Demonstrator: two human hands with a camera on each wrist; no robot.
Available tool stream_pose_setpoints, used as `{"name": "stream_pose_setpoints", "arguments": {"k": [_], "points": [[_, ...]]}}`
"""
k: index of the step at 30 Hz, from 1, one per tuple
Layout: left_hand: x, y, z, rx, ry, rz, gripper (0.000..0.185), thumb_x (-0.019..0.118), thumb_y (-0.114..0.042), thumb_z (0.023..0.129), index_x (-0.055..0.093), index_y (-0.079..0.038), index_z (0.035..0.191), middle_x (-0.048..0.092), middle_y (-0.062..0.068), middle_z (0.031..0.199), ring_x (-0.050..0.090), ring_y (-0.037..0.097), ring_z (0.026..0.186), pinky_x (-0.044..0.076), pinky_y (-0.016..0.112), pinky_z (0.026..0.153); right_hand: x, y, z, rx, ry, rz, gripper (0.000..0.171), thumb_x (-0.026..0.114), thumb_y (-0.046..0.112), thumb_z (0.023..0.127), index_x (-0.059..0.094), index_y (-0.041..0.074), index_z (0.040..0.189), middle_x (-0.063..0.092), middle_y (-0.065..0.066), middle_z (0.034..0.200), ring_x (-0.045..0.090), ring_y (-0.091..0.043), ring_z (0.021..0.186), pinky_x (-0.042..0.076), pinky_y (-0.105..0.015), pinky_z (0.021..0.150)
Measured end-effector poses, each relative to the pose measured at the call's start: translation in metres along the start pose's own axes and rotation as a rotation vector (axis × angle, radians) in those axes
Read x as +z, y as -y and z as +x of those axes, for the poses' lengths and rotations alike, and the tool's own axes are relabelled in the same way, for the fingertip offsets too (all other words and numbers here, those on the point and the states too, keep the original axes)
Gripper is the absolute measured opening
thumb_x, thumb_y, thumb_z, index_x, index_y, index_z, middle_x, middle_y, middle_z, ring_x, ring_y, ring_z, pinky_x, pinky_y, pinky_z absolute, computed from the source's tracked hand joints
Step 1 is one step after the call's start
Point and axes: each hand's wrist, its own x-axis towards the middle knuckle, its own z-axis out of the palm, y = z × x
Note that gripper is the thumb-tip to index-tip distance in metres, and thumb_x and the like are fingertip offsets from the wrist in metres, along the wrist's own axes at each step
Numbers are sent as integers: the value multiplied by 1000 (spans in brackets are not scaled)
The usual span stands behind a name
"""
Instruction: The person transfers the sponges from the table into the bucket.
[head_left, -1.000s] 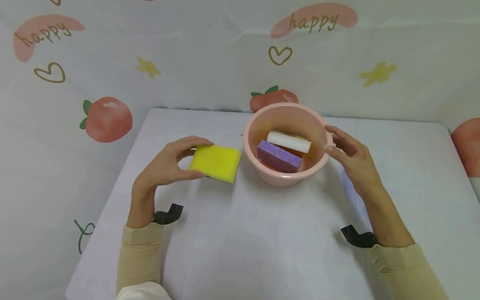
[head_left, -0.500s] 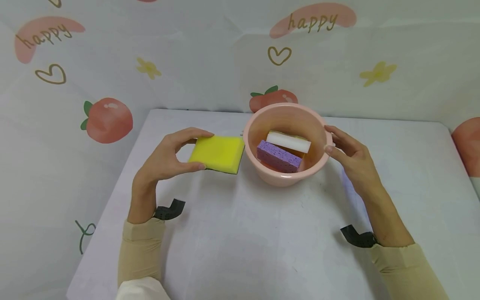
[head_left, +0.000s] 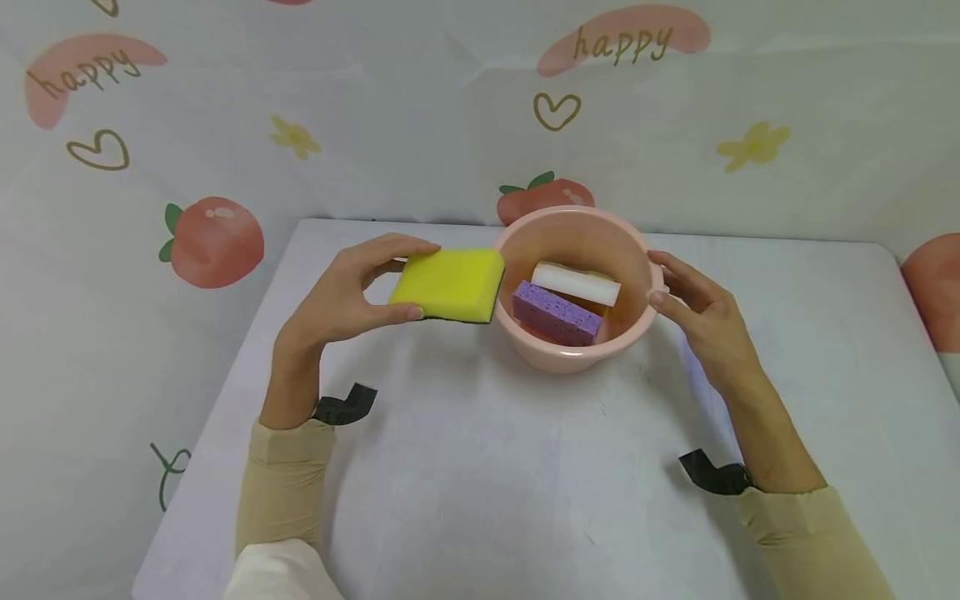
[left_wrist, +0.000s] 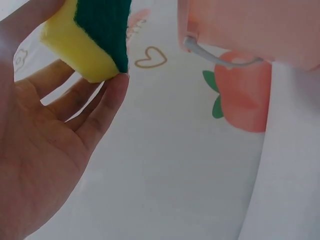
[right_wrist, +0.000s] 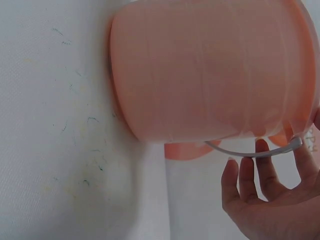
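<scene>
My left hand point(head_left: 352, 287) pinches a yellow sponge point(head_left: 450, 283) between thumb and fingers, raised over the table at the left rim of a pink bucket point(head_left: 551, 360). The left wrist view shows the dark green scouring layer point(left_wrist: 102, 30) on the sponge's other face. My right hand point(head_left: 701, 317) grips the bucket's right rim, thumb on the near side and fingers behind. In the right wrist view, some of its fingertips are at the grey bucket handle point(right_wrist: 255, 154). Inside the bucket lie a purple sponge point(head_left: 557, 313) and a white-sided sponge point(head_left: 576, 284).
The bucket stands near the back edge of the white table point(head_left: 480, 483). Behind it hangs a white cloth point(head_left: 420, 108) printed with fruit, hearts and flowers. A black strap piece point(head_left: 347, 405) sticks out from the left wrist, another black strap piece point(head_left: 716, 475) from the right.
My left hand has lifted the yellow sponge and carried it away from me and rightward, so it now overlaps the bucket's left rim in the head view. My right hand and the bucket stay put.
</scene>
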Motion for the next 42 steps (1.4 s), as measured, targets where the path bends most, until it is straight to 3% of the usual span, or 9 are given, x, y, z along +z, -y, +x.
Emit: {"name": "stream_pose_setpoints", "arguments": {"k": [10,22,32,39,42], "points": [[2,-9,23,20,25,60,60,83,-1,77,62,-9,133,62,0,129,56,16,115,47,34,104,0,0,1,10,-6,7,49,63,11,97,53,18,145,58,0,137,46,-18,129,35,-34,109],[8,-15,50,44,61,48,57,81,-4,80,61,-7,134,60,1,130,54,14,118,49,32,102,0,1,1,25,-18,-30,49,63,13,98,53,20,145,57,2,138,46,-17,130,30,-45,114],[15,-9,68,21,105,58,54,80,-13,84,61,-9,134,59,-1,131,54,12,118,48,30,102,0,0,0,19,-14,3,49,64,11,97,54,18,145,58,1,138,46,-17,130,33,-39,111],[20,-9,80,-8,126,30,58,84,-15,80,62,-9,134,61,-1,131,55,11,118,47,27,102,0,0,1,22,-17,9,49,63,10,97,54,18,145,58,2,138,45,-18,131,27,-46,116],[22,-16,84,-41,129,40,60,84,-12,79,61,-6,134,61,3,132,55,13,118,47,27,103,0,0,1,20,-13,19,49,63,9,97,54,18,145,59,2,135,45,-18,130,28,-44,115]]}}
